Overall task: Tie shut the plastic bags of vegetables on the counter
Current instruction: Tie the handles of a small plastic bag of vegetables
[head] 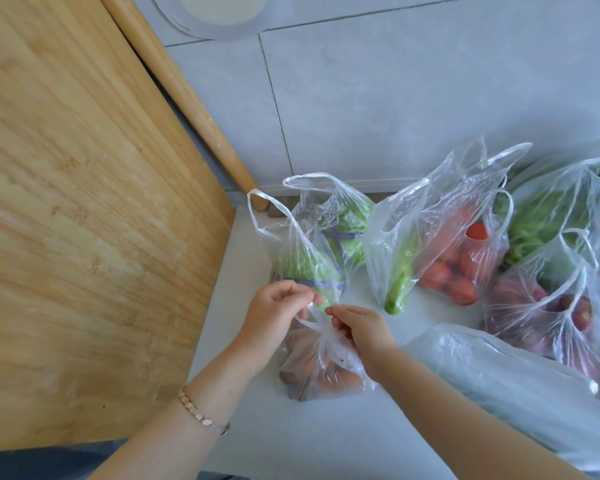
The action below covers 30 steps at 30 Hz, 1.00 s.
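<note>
Both forearms enter from the lower edge and converge on the near bag (pixel 321 370), a clear bag of brownish produce lying on the white counter (pixel 326 438) just beside the bamboo board (pixel 84 220). Left hand (pixel 274 318), bracelet (pixel 201 414) on its wrist, is closed in a pinch on one twisted handle (pixel 309 322) of that bag; right hand (pixel 359 329) is closed on the plastic at the bag's gathered neck, though which strand its fingers hold cannot be told. Hands stand close together, directly above the bag, left and right of the neck, so that the neck rises between them towards the camera while the bag's body lies below and nearer the person. Neither hand is clearly nearer; the work is shared. Judged from this, a knot is being formed but is not yet pulled tight. Beyond the hands lies the lettuce bag (pixel 326 237), its handles open and upright; to the right, well apart from the hands, lie the tomato bag (pixel 458 244) and the onion bag (pixel 548 306), also open.
</note>
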Each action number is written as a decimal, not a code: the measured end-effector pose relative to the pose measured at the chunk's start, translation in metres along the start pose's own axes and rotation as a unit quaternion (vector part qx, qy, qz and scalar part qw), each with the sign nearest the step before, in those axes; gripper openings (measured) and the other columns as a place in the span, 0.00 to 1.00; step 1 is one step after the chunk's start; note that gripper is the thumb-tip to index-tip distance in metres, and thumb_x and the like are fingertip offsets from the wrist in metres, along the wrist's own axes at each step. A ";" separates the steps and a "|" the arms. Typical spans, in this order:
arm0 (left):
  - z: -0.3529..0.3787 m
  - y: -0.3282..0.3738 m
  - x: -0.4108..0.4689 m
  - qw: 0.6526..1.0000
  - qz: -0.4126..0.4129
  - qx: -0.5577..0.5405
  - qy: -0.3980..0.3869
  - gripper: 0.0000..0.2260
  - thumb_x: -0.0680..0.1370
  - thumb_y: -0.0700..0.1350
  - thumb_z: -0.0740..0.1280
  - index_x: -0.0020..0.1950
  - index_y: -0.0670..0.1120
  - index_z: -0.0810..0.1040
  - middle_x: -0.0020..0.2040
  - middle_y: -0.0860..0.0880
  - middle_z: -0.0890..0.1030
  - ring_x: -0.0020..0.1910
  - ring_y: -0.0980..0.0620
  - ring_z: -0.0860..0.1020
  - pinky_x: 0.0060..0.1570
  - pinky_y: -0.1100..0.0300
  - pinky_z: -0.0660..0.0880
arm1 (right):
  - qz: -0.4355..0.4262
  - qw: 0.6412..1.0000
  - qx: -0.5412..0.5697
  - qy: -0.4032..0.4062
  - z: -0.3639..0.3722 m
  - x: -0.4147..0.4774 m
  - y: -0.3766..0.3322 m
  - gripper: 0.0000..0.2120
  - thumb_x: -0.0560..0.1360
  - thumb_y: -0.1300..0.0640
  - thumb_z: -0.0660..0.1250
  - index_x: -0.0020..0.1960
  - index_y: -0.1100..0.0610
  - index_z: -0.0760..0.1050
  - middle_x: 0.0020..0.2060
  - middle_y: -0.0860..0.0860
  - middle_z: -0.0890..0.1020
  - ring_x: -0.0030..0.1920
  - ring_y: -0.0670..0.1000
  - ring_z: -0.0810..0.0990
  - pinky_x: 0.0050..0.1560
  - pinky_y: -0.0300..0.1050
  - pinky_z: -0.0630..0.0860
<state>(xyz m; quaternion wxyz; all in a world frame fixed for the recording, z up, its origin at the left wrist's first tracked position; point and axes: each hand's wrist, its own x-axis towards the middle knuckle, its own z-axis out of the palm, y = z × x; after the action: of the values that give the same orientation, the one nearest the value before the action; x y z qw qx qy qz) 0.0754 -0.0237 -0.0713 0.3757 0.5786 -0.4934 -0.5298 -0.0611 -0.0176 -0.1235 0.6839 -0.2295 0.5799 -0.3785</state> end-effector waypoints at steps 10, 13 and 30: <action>0.031 0.018 0.021 0.994 -0.039 -0.011 -0.098 0.10 0.78 0.35 0.60 0.41 0.42 0.78 0.36 0.50 0.81 0.35 0.57 0.80 0.48 0.59 0.75 | -0.228 0.848 -0.461 -0.126 -0.005 -0.009 -0.011 0.21 0.75 0.60 0.62 0.27 0.53 0.56 0.24 0.45 0.61 0.25 0.45 0.60 0.28 0.36 0.61; 0.034 0.013 0.028 0.983 -0.020 0.117 -0.139 0.09 0.79 0.38 0.59 0.57 0.44 0.75 0.43 0.52 0.80 0.43 0.57 0.79 0.50 0.65 0.73 | -0.151 0.916 -0.361 -0.086 -0.013 -0.004 -0.006 0.23 0.76 0.52 0.63 0.26 0.54 0.59 0.20 0.44 0.60 0.21 0.44 0.59 0.25 0.35 0.56; 0.022 -0.051 0.017 0.945 0.083 0.307 -0.073 0.10 0.78 0.43 0.63 0.54 0.41 0.79 0.50 0.50 0.72 0.48 0.54 0.73 0.49 0.71 0.66 | -0.099 0.991 -0.066 0.064 -0.014 0.003 0.013 0.10 0.70 0.59 0.72 0.30 0.53 0.81 0.24 0.47 0.81 0.32 0.48 0.77 0.46 0.45 0.76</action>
<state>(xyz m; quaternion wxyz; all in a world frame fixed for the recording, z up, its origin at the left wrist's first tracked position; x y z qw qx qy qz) 0.0614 -0.0263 -0.1274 0.1857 0.5825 -0.7045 -0.3603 -0.0713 -0.0107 -0.1380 0.5881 -0.3058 0.6201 -0.4197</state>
